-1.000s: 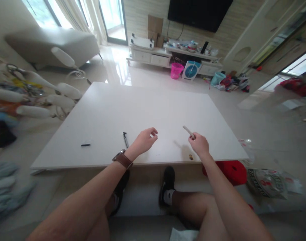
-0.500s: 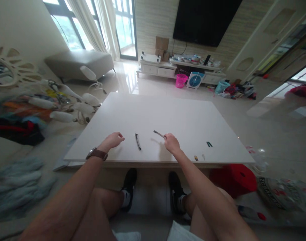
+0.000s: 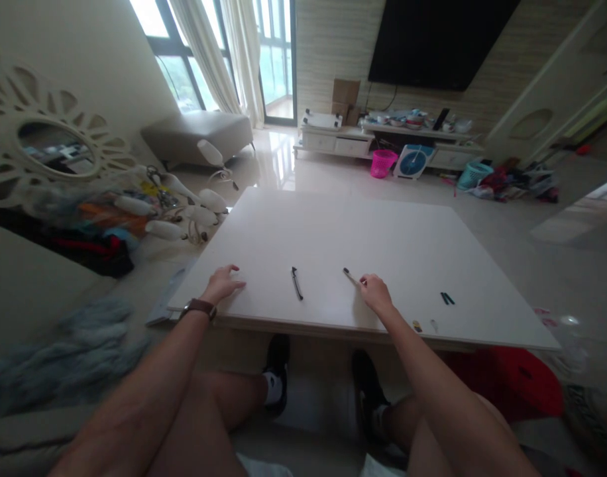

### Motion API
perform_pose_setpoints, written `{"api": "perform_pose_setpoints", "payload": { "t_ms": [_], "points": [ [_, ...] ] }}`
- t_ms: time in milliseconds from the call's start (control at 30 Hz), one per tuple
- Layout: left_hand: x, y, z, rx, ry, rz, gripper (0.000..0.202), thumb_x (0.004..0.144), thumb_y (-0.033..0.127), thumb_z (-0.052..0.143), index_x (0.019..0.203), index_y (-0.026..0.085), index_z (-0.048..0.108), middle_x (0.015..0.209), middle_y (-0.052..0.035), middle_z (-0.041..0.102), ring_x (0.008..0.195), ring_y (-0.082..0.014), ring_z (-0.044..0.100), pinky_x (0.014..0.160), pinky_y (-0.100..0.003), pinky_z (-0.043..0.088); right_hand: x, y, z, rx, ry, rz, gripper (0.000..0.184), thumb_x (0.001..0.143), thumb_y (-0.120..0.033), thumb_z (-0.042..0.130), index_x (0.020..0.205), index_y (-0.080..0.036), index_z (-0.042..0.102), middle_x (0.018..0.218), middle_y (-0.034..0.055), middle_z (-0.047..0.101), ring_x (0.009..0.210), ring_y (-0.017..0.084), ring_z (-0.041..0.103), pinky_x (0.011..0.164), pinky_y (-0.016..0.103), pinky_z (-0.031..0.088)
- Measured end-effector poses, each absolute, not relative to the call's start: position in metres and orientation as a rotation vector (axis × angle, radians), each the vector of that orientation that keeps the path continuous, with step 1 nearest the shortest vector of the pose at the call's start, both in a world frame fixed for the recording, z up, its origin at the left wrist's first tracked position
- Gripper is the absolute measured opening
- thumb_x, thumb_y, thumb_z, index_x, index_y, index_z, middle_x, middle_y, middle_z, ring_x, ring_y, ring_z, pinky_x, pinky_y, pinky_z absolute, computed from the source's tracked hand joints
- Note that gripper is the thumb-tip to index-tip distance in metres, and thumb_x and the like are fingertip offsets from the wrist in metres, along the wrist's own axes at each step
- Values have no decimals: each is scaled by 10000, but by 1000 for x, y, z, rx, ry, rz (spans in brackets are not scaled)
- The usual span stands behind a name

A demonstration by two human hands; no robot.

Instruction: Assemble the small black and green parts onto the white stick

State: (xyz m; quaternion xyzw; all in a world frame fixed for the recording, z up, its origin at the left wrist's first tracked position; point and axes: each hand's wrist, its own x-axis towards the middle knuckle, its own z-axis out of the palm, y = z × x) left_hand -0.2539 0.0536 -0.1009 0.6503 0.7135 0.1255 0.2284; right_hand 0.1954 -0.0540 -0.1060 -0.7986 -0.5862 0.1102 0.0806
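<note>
My right hand (image 3: 376, 291) is closed on a slim light-brown stick with a dark head (image 3: 352, 275), shaped like a toothbrush. Its dark end points to the far left, low over or on the white table (image 3: 333, 232); I cannot tell which. My left hand (image 3: 222, 283) is open near the table's left front, thumb and fingers apart, with nothing in it. Between my hands lies a thin black and silver tool (image 3: 297, 283), its small black head at the far end. The fingertips of my left hand are apart from it.
Two short dark green strips (image 3: 447, 298) lie on the table's right, with a small yellow and dark piece (image 3: 417, 326) and a small clear piece (image 3: 434, 324) near the front edge. A lamp with white shades (image 3: 199, 215) stands at the left. A red roll (image 3: 517, 381) is beside the table at the right.
My left hand has opened its fingers and moved away from the black and silver tool. The right hand keeps the stick, now lower. The view has turned left.
</note>
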Motion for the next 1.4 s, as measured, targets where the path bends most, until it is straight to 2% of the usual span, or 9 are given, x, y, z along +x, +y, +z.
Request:
{"api": "perform_pose_setpoints", "payload": {
  "t_ms": [133,267,533,733,833,933,1000,1200,1400],
  "points": [
    [-235,53,-109,1819,2079,249,631,716,393,715,1292,183,566,1264,-183,539,1187,-349,520,975,-449,438,204,-56,-109,-2456,-1714,314,226,930,-198,516,1002,-134,721,1064,144,705,986,211,651,838,274,431],
    [-213,49,-111,1885,2199,212,641,756,444,679,1348,255,517,1377,-190,393,1261,-417,421,958,-538,429,209,-57,-112,-2530,-1662,343,241,922,-191,508,1003,-118,723,1064,177,710,976,228,665,820,292,441],
    [-205,44,-116,1718,2247,189,511,860,369,560,1348,221,531,1355,-241,408,1284,-462,385,982,-610,357,202,-66,-106,-2494,-1639,394,183,879,-189,572,973,-113,708,1055,184,708,981,239,661,812,297,447],
    [-186,47,-86,1724,2158,294,602,786,253,627,1369,195,488,1237,-234,508,1234,-433,453,930,-532,424,186,-70,-62,-2256,-1632,340,221,879,-287,598,1029,-144,674,1055,122,699,951,202,642,830,286,461],
    [-148,38,-50,1737,1871,607,617,786,245,643,1375,209,463,1135,-143,569,1122,-307,545,906,-434,471,167,-77,-30,-2045,-1643,359,172,907,-298,545,942,-189,675,974,46,708,835,144,644,784,254,479],
    [-100,11,-13,1395,1360,957,559,768,274,687,1293,181,518,1135,-115,560,871,-182,615,787,-352,526,139,-86,-2,-1639,-1502,490,141,878,-297,581,850,-190,668,830,23,695,714,142,628,694,265,499],
    [-69,-9,3,1150,1113,1075,511,728,249,727,1206,168,565,1141,-105,558,841,-148,634,784,-328,540,121,-89,10,-1471,-1465,556,126,869,-295,595,850,-194,668,818,18,690,705,142,627,663,263,507],
    [-13,-24,5,766,827,984,357,647,180,794,892,165,534,805,-22,648,732,-131,655,730,-276,532,107,-78,13,-1312,-1542,447,105,858,-172,568,909,-200,655,897,29,648,768,143,607,691,268,510],
    [-3,0,-3,817,767,892,409,668,224,810,977,191,545,921,-61,726,803,-183,705,715,-294,543,129,-60,6,-1402,-1653,399,166,793,-101,606,914,-213,628,898,9,609,741,135,560,690,270,484]
  ]
}}
